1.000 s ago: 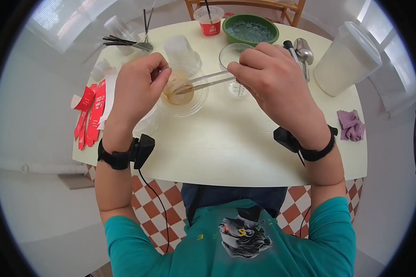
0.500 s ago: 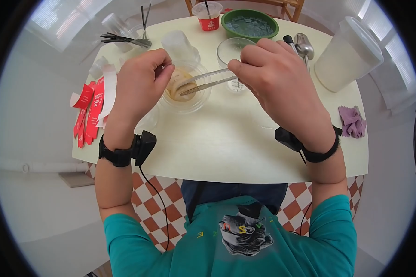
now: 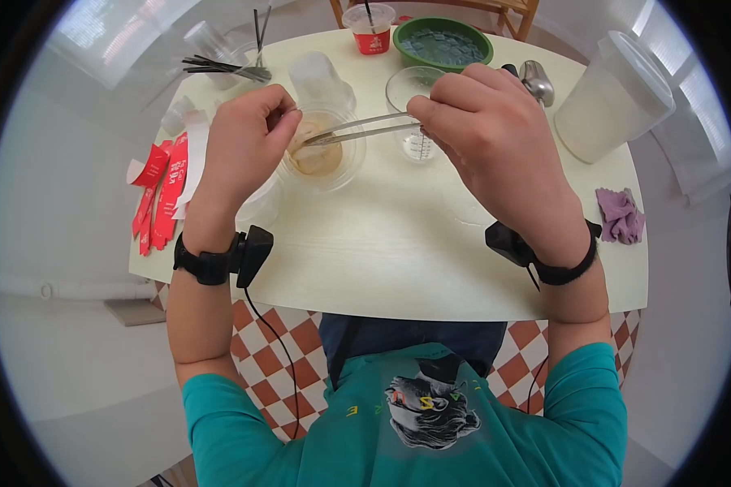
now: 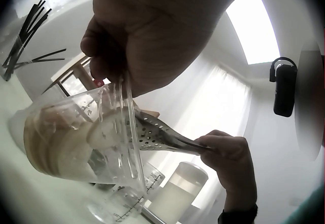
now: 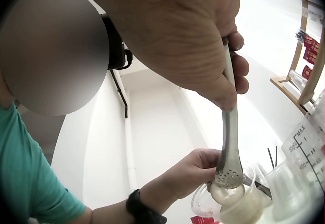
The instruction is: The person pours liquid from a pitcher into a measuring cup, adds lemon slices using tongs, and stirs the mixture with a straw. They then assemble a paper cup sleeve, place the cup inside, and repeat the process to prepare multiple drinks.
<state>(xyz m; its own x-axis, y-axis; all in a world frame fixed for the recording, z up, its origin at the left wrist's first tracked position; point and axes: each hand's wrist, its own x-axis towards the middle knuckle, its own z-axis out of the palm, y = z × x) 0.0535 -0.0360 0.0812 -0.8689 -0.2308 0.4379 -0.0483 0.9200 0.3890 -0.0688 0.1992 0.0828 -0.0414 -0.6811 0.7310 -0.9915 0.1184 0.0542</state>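
My left hand (image 3: 248, 146) pinches the rim of a clear plastic cup (image 4: 71, 142) with tan liquid in it. My right hand (image 3: 491, 138) grips metal tongs (image 3: 369, 123) from above, near their joined end. The perforated ends of the tongs (image 4: 152, 132) reach over the rim into the cup. A pale, translucent piece (image 5: 226, 193) shows at these ends in the right wrist view. Beyond the cup lies a stack of cloudy plastic cups (image 3: 310, 75). A clear measuring cup (image 3: 418, 148) stands to the right, partly behind my right hand.
At the back sit a green basin (image 3: 403, 55) of translucent pieces and a red-labelled cup (image 3: 372, 42). A metal scoop (image 3: 536, 81), a lidded pitcher (image 3: 605, 114) and a purple cloth (image 3: 620, 217) lie to the right. Red paper strips (image 3: 169, 191) and black straws (image 3: 223, 69) are left.
The tongs' ends have come closer together and shifted slightly left and away from me inside the cup. My left hand stays at the rim.
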